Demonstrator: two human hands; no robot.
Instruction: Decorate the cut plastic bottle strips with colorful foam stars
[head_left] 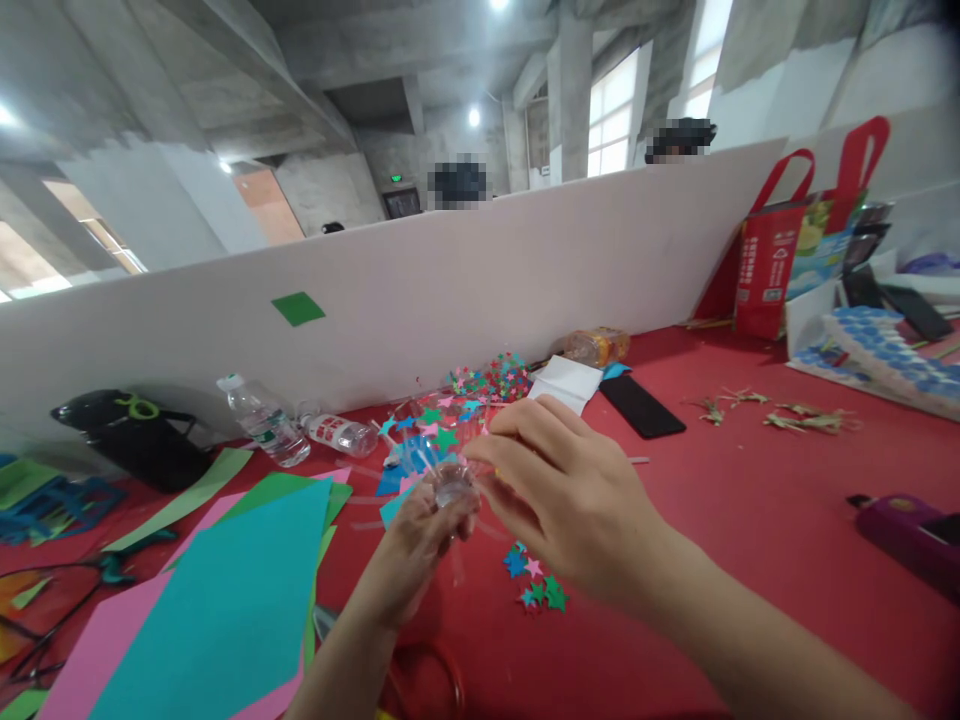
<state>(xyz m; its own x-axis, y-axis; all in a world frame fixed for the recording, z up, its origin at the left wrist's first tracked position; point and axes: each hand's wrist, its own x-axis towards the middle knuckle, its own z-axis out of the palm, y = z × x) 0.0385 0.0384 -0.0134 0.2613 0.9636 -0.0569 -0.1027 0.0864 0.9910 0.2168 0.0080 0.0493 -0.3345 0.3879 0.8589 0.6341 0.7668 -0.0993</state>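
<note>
My left hand [409, 555] is closed round a transparent plastic piece [453, 487], round in the middle with thin strips that seem to fan outward. Just to its right, my right hand [566, 485] has its thumb and fingers pinched together at the piece's edge. What sits between those fingertips, if anything, is too small to tell. Below the hands lies a little group of paper stars [536, 585] in blue, pink and green. More coloured stars [442, 425] are spread behind the plastic piece, partly covered by my hands.
On the red table [720, 530] are coloured paper sheets [217, 600], red-handled scissors [439, 655] by my left forearm, plastic bottles [266, 420], a black flask [135, 440], a black phone [643, 406] and a purple tool [911, 535]. A white partition [480, 270] stands behind, with people beyond it.
</note>
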